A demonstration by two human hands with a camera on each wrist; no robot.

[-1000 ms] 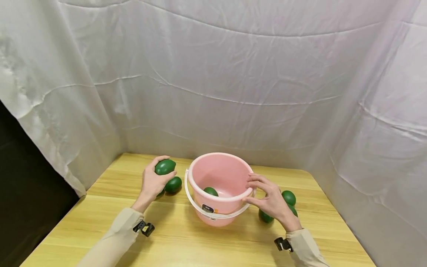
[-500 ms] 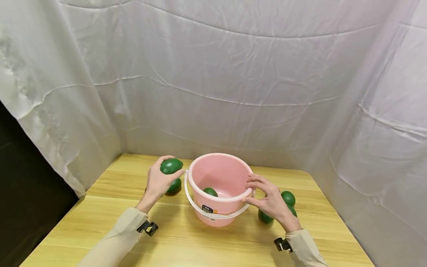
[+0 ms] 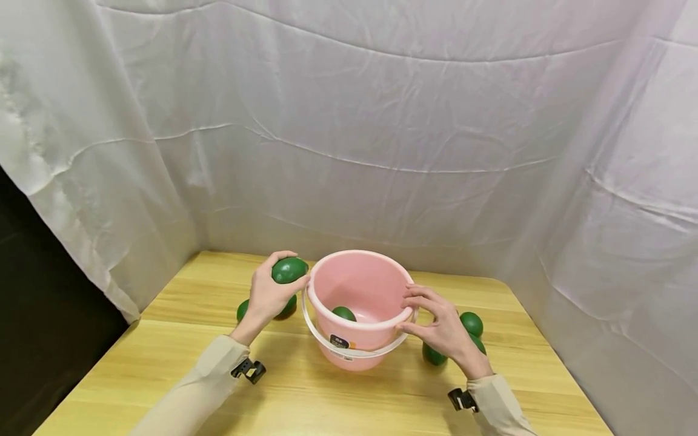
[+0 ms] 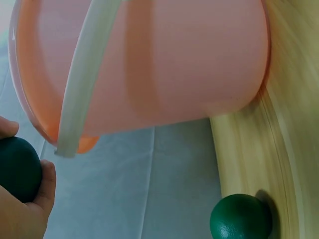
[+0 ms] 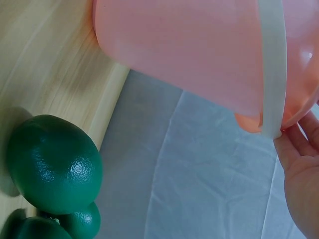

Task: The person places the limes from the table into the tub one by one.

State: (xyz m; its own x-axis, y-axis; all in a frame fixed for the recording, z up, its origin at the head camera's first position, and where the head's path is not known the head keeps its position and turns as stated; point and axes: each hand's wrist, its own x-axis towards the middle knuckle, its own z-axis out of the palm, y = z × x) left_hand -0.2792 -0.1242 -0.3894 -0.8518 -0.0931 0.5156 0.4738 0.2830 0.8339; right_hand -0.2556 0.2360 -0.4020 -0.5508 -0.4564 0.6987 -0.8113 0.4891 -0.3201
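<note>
My left hand (image 3: 267,295) holds a dark green lime (image 3: 289,270) between thumb and fingers, up at the left rim of a pink bucket (image 3: 373,336). In the left wrist view that lime (image 4: 19,168) shows beside the rim, partly covered by the hand. My right hand (image 3: 440,326) grips the bucket's right rim, thumb low on the near side and fingers over the edge. One lime (image 3: 344,313) lies inside the bucket, its lower part hidden by the front wall. The white handle (image 3: 376,352) hangs down across the bucket's front.
Left of the bucket, two limes (image 3: 243,310) lie on the wooden table (image 3: 305,393), partly behind my left hand. Several more limes (image 3: 471,324) sit at the right beside my right wrist. A pale curtain (image 3: 349,181) rises behind the table and along both sides.
My left hand has carried its lime rightward to the bucket's rim, uncovering a lime on the table behind it. The right hand stays on the rim.
</note>
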